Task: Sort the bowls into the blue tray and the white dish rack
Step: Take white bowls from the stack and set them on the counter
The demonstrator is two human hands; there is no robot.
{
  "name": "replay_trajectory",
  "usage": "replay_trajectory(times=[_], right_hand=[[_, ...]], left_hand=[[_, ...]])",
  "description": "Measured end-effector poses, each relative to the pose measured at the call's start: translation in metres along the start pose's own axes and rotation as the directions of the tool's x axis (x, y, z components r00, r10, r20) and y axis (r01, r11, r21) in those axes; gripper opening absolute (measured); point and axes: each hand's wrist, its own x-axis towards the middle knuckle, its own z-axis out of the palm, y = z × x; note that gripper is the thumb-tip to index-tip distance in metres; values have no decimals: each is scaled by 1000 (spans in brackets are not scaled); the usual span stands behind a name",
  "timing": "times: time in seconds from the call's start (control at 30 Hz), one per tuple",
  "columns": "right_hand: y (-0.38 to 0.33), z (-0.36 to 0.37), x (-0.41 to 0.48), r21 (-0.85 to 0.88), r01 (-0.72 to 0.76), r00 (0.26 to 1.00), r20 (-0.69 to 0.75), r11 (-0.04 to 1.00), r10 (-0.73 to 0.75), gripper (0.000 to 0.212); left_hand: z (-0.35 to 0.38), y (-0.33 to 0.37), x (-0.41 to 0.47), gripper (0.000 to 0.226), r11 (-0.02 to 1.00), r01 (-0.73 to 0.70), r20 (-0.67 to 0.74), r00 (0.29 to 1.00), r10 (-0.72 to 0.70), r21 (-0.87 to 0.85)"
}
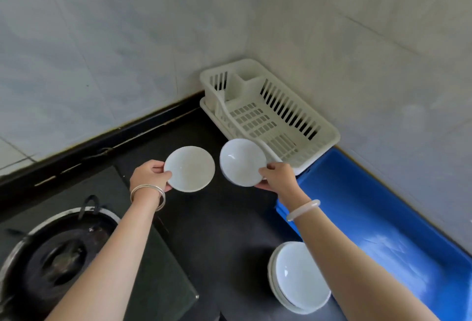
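My left hand [150, 176] grips a shallow white bowl [190, 168] by its left rim, held above the black counter. My right hand [277, 176] holds a deeper white bowl [241, 161] by its right rim, just in front of the white dish rack [329, 133]. The rack stands in the wall corner with nothing in it. The blue tray [357, 193] lies right of my right arm, also holding nothing. A stack of white bowls [298, 277] sits on the counter near the tray's front left side, partly covered by my right forearm.
A black wok [51, 251] sits on a gas hob [163, 282] at the lower left. The dark counter [217, 218] runs between hob and tray. Tiled walls [127, 39] close off the back and the right side.
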Motion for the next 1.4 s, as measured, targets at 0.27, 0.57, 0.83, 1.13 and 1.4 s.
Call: replay_trajectory(times=[0.27, 0.57, 0.83, 1.13, 1.4], right_hand=[[-25, 94, 75, 41, -95, 990, 107, 995, 90, 20], [-38, 147, 122, 226, -214, 977, 75, 950, 202, 22], [-35, 165, 139, 209, -221, 975, 69, 952, 211, 24], [-32, 164, 143, 203, -218, 972, 132, 954, 194, 21], [-15, 157, 132, 397, -189, 966, 241, 898, 97, 51]], left_hand=[[-7, -4, 76, 25, 984, 128, -159, 976, -148, -125], [0, -4, 124, 25, 964, 155, -181, 964, -196, -217], [3, -9, 136, 25, 955, 182, -192, 954, -229, -234], [1, -11, 134, 30, 936, 204, -117, 962, -246, -287], [8, -29, 104, 37, 728, 290, 116, 953, -280, -621]])
